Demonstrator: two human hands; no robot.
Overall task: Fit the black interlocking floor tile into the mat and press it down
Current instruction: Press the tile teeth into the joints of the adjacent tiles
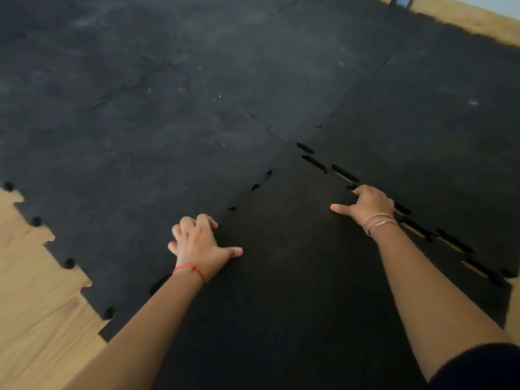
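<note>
Both hands rest on the tile [284,249]: left hand [198,246] at its left seam, fingers curled; right hand [367,205] at the gapped right seam, fingers seemingly bent, gripping nothing.

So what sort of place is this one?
Probably an indoor room being fitted as a home gym: black interlocking rubber mat over wood-look flooring, with a darker tile going in.

An indoor room, perhaps a home gym: black interlocking rubber mat [197,108] over wood-look plank floor [36,305].
</note>
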